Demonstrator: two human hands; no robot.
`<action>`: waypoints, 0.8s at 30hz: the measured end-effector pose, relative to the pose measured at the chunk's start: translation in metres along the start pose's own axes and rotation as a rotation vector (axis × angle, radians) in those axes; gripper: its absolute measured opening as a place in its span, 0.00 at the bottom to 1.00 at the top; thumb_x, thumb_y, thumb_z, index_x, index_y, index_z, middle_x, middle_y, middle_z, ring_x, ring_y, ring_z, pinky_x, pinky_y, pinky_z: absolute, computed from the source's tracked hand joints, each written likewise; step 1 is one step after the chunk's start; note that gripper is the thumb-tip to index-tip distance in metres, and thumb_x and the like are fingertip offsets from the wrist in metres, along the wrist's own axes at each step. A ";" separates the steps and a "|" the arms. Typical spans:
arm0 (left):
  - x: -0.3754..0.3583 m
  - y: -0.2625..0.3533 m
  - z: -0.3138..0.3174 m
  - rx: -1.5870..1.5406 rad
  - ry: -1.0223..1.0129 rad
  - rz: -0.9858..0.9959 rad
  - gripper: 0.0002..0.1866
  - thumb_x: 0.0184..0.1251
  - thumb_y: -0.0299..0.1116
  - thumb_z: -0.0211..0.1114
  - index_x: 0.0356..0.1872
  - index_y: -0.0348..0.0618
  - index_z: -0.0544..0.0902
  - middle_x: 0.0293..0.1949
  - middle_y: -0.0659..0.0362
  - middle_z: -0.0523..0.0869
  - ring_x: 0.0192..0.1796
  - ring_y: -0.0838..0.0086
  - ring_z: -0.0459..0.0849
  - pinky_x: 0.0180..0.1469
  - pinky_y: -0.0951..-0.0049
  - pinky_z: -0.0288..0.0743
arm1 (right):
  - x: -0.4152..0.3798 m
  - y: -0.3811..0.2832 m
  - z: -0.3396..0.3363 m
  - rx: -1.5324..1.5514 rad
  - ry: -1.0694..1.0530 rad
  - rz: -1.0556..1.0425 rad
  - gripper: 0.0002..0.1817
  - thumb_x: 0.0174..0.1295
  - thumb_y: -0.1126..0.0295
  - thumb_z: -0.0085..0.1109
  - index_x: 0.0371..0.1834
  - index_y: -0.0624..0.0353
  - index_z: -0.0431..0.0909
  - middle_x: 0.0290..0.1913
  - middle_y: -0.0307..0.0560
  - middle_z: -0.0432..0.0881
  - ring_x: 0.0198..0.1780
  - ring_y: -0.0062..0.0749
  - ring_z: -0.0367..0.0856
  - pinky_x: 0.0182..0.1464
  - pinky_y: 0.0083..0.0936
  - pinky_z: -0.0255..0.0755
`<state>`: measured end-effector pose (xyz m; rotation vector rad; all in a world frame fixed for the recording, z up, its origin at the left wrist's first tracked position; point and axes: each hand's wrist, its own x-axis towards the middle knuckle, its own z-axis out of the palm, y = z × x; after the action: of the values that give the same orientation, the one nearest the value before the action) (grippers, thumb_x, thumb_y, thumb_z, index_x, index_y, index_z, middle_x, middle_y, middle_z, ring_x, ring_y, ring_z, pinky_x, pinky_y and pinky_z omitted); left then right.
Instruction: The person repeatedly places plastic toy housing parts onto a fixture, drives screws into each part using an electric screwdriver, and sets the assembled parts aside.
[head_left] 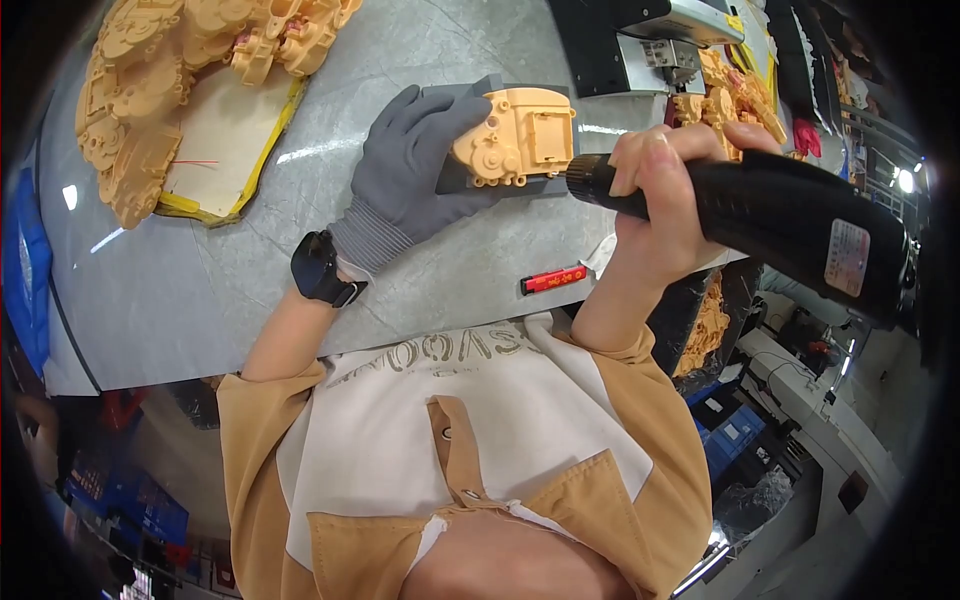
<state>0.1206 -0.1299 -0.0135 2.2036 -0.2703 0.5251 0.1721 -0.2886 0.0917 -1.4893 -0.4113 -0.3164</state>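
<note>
My left hand (405, 155), in a grey knit glove, is closed over the left side of an orange-yellow plastic housing (525, 135). The housing sits in a dark grey block-shaped fixture (545, 187) on the table. Bare fingers of my right hand (660, 190) wrap round a black electric screwdriver (775, 205). Its ribbed nose points left, close by the housing's lower right corner. Whether the bit touches a screw there is too small to tell.
Many orange-yellow housings (140, 70) are heaped on a yellow-edged board (225, 150) at the left. A red cutter or lighter-like item (553, 280) lies near the table's front edge. Black equipment (640, 50) stands at the back right, beside more plastic parts (725, 95).
</note>
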 end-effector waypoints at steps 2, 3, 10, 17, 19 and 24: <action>0.001 0.001 -0.001 -0.001 -0.004 -0.004 0.38 0.35 0.42 0.76 0.54 0.49 0.70 0.50 0.55 0.77 0.52 0.63 0.75 0.61 0.58 0.63 | -0.001 0.001 0.004 0.010 -0.002 -0.015 0.25 0.47 0.83 0.60 0.47 0.64 0.59 0.18 0.37 0.74 0.18 0.15 0.69 0.26 0.11 0.66; 0.000 0.001 -0.001 0.000 -0.009 -0.009 0.38 0.35 0.41 0.76 0.54 0.49 0.70 0.49 0.55 0.77 0.52 0.63 0.75 0.61 0.58 0.63 | -0.001 0.001 0.006 0.022 -0.005 -0.029 0.24 0.46 0.83 0.60 0.46 0.63 0.59 0.18 0.36 0.74 0.18 0.14 0.69 0.26 0.11 0.66; 0.001 0.002 -0.002 -0.013 0.000 -0.022 0.38 0.35 0.40 0.76 0.54 0.49 0.70 0.49 0.55 0.76 0.52 0.62 0.74 0.61 0.58 0.63 | -0.002 0.004 0.006 0.083 0.009 0.019 0.25 0.46 0.85 0.59 0.45 0.62 0.59 0.18 0.38 0.75 0.18 0.16 0.70 0.26 0.12 0.67; -0.001 0.006 -0.003 0.018 -0.055 -0.057 0.38 0.36 0.41 0.76 0.55 0.49 0.70 0.49 0.54 0.76 0.54 0.60 0.73 0.63 0.57 0.61 | 0.001 0.008 -0.006 0.146 -0.052 -0.088 0.29 0.45 0.88 0.56 0.52 0.64 0.57 0.17 0.40 0.73 0.17 0.22 0.71 0.23 0.18 0.69; 0.004 0.003 -0.004 0.016 -0.042 -0.066 0.39 0.36 0.41 0.76 0.55 0.50 0.70 0.49 0.54 0.75 0.55 0.59 0.72 0.63 0.56 0.61 | 0.017 -0.001 -0.022 0.241 0.013 -0.157 0.22 0.48 0.84 0.50 0.48 0.65 0.59 0.17 0.40 0.68 0.16 0.25 0.68 0.26 0.28 0.69; -0.001 0.007 -0.002 0.052 -0.118 -0.123 0.45 0.32 0.39 0.79 0.58 0.52 0.67 0.57 0.55 0.70 0.62 0.56 0.65 0.62 0.60 0.65 | 0.111 0.012 -0.067 0.058 0.200 -0.233 0.13 0.49 0.84 0.55 0.37 0.67 0.67 0.14 0.43 0.73 0.15 0.24 0.71 0.27 0.18 0.70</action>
<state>0.1166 -0.1325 -0.0083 2.2881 -0.1832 0.3385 0.2810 -0.3491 0.1286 -1.3401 -0.4296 -0.6276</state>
